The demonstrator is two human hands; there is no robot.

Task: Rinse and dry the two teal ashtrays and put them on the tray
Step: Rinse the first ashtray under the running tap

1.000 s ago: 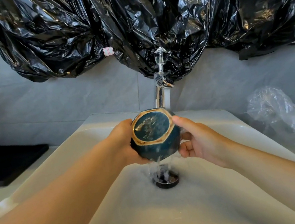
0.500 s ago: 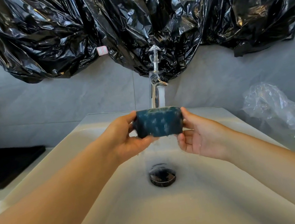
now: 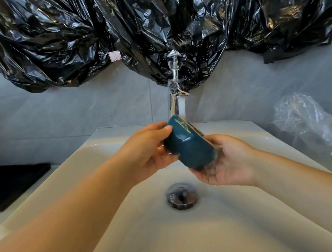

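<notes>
Teal glaze, wet and slick: ashtray [image 3: 189, 148] tipped on edge above the drain [image 3: 181, 195], upper rim right in the stream falling from the tap [image 3: 175, 102]. Left hand [image 3: 147, 153] curled round the higher end, thumb pressed on the smooth wall; right hand [image 3: 227, 164] cupped under the lower end, fingers bent up against it. Clamped from both sides, then, but only by wet skin on wet ceramic. Likeliest failure: a slip during a turn, and a straight drop onto the hard sink [image 3: 134, 231] beside the drain, with a chip or a crack quite possible. Cause enough in the water film, in a rounded wall offering little for a fingertip to hook, and in the tilt, probably loading most of the weight onto the right palm. Second hazard: spray glancing off the slanted face and over the sink rim, perhaps as far as the black tray [image 3: 4, 185] on the surface well left of the drain, meant for dried pieces. Third: water pooled inside and carried off to the tray if tipped out too hastily. Drying and placing not yet begun; second ashtray nowhere in view.
</notes>
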